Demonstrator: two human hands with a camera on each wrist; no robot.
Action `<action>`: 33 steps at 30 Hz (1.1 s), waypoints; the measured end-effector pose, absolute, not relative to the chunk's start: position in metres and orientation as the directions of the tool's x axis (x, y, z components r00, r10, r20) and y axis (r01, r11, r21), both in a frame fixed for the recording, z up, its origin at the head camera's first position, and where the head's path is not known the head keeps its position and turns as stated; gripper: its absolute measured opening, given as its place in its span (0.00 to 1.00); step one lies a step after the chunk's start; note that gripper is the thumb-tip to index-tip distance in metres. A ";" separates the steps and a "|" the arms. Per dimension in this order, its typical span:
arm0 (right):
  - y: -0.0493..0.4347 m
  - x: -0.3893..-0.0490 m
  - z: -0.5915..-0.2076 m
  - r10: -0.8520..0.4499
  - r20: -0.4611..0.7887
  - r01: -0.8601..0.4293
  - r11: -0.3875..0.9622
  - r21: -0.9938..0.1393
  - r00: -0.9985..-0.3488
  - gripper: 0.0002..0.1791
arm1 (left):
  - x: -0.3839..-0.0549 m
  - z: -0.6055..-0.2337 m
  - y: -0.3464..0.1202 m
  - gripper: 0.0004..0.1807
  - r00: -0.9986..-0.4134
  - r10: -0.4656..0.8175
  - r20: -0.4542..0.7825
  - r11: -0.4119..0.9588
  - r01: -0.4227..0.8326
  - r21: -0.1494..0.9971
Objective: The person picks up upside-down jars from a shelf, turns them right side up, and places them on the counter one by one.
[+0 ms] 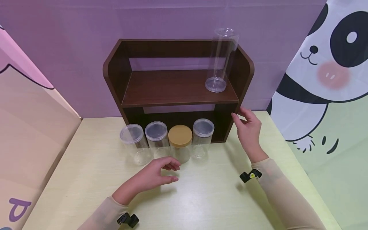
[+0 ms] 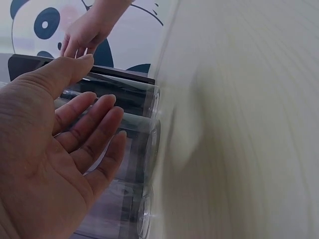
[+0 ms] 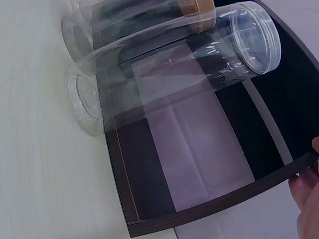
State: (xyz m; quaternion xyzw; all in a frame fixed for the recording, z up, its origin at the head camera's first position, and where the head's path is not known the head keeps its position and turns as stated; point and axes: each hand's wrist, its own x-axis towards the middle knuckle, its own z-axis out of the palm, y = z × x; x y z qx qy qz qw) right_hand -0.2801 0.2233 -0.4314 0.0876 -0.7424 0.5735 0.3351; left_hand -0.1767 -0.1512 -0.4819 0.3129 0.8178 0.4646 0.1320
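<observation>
A dark brown two-tier shelf (image 1: pixel 172 88) stands at the back of the table. My right hand (image 1: pixel 248 132) grips its right side panel, thumb at the front edge and fingers around the outer face. A tall clear plastic jar (image 1: pixel 216 84) stands on the upper board at the right. Before the shelf, in a row, are a clear jar (image 1: pixel 132 134) at the left end, another clear jar (image 1: pixel 156 131), a tan-lidded jar (image 1: pixel 180 136) and a clear-lidded jar (image 1: pixel 203 128). My left hand (image 1: pixel 152 174), fingers loosely bent and holding nothing, is in front of the row.
The pale wooden table (image 1: pixel 201 198) spreads in front of the jars. A purple backdrop (image 1: pixel 72 48) hangs behind the shelf, and a panda-printed panel (image 1: pixel 325 95) borders the right side. A pinkish panel (image 1: pixel 37 111) stands along the left.
</observation>
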 end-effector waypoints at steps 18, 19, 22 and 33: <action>0.216 -0.282 -0.435 0.260 0.701 -0.554 0.459 -0.695 -0.664 0.13 | -0.190 -0.394 -0.121 0.19 -0.697 0.644 0.315 0.236 0.574 0.784; 0.217 -0.282 -0.436 0.260 0.704 -0.555 0.464 -0.691 -0.661 0.13 | -0.194 -0.385 -0.117 0.20 -0.689 0.640 0.340 0.221 0.588 0.778; 0.217 -0.281 -0.435 0.263 0.711 -0.560 0.465 -0.685 -0.652 0.13 | -0.208 -0.361 -0.103 0.19 -0.670 0.616 0.415 0.162 0.623 0.765; 0.217 -0.282 -0.439 0.244 0.732 -0.582 0.470 -0.663 -0.636 0.13 | -0.262 -0.308 -0.055 0.21 -0.792 0.391 0.469 0.193 0.569 0.799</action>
